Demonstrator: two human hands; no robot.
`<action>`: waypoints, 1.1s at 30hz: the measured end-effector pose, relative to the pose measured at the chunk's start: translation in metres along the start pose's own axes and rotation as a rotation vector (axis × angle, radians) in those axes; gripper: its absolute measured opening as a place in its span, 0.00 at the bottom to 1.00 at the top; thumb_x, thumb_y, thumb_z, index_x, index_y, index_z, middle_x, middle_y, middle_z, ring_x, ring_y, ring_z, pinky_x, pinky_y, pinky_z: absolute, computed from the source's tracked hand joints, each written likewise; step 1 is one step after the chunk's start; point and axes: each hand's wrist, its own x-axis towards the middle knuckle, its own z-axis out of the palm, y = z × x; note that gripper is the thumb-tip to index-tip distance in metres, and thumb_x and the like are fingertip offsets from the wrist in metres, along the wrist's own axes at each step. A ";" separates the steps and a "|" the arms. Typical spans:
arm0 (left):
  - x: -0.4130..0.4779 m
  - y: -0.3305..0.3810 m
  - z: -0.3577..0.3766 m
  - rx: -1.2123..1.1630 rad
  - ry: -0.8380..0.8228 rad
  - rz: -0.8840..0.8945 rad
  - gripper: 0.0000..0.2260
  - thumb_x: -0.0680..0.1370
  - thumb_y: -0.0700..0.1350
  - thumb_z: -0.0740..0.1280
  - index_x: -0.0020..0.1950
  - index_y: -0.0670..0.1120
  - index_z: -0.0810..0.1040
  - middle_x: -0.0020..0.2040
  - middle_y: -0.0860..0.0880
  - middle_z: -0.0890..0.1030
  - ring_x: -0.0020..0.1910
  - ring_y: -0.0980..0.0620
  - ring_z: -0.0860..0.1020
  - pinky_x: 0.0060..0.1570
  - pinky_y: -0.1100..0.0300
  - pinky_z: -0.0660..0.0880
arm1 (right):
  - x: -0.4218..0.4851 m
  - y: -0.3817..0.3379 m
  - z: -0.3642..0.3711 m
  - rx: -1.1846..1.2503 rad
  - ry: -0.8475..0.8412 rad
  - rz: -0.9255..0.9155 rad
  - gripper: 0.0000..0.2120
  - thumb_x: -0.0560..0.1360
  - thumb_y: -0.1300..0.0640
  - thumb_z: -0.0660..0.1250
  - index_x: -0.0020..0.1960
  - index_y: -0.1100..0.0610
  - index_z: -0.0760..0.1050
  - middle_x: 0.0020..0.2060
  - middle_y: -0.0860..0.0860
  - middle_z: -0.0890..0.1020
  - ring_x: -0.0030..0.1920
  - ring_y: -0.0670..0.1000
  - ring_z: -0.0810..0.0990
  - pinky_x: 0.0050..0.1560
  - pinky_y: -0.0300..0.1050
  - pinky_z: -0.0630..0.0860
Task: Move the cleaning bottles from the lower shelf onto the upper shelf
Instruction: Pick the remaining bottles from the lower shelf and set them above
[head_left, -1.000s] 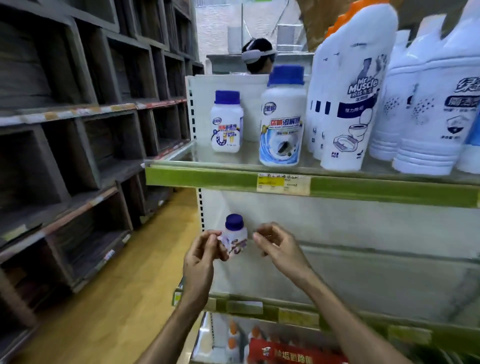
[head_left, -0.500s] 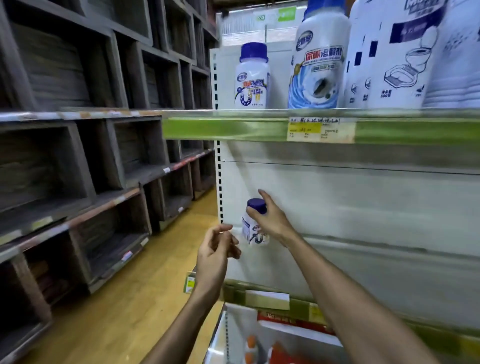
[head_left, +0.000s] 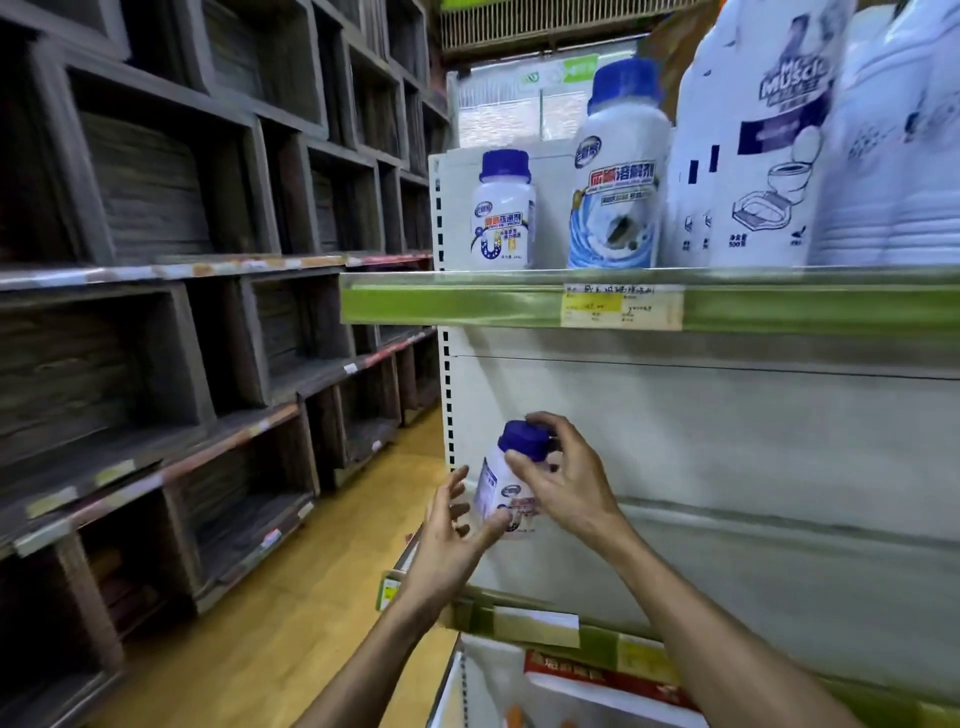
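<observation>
One blue-capped bottle (head_left: 497, 493) mid-lift: right hand (head_left: 569, 491) fingers (head_left: 527, 467) grip its cap, left hand (head_left: 447, 540) open, seemingly steadying; next, clear upper shelf (head_left: 441, 304).

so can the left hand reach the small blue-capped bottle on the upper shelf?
Likely yes. The small blue-capped bottle stands at the upper shelf's left end, nothing before it; the left hand is open, the right hand grips the held bottle.

Dim, soft light with wide-angle bend.
Left of the upper shelf (head_left: 447, 304), wooden cubbies (head_left: 156, 208) sat dark; bottles (head_left: 769, 156) above it were blurred.
</observation>
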 end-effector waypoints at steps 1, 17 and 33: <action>-0.004 0.006 0.002 -0.036 -0.029 0.023 0.32 0.73 0.60 0.73 0.73 0.58 0.64 0.68 0.54 0.71 0.63 0.59 0.75 0.57 0.63 0.77 | -0.004 -0.008 -0.004 0.019 0.004 -0.023 0.21 0.74 0.52 0.75 0.64 0.47 0.73 0.61 0.47 0.79 0.58 0.45 0.78 0.57 0.42 0.79; -0.047 0.158 -0.025 -0.349 0.050 0.302 0.30 0.69 0.69 0.70 0.57 0.45 0.80 0.46 0.51 0.87 0.42 0.58 0.83 0.40 0.67 0.77 | 0.001 -0.220 -0.071 0.173 0.029 -0.283 0.14 0.75 0.51 0.71 0.59 0.53 0.77 0.50 0.48 0.84 0.49 0.46 0.83 0.50 0.43 0.79; 0.017 0.291 -0.080 -0.317 0.037 0.294 0.34 0.70 0.69 0.69 0.64 0.43 0.77 0.57 0.42 0.85 0.58 0.39 0.82 0.61 0.40 0.77 | 0.111 -0.325 -0.096 0.270 -0.044 -0.229 0.10 0.79 0.56 0.69 0.60 0.52 0.74 0.52 0.52 0.81 0.48 0.41 0.79 0.49 0.41 0.80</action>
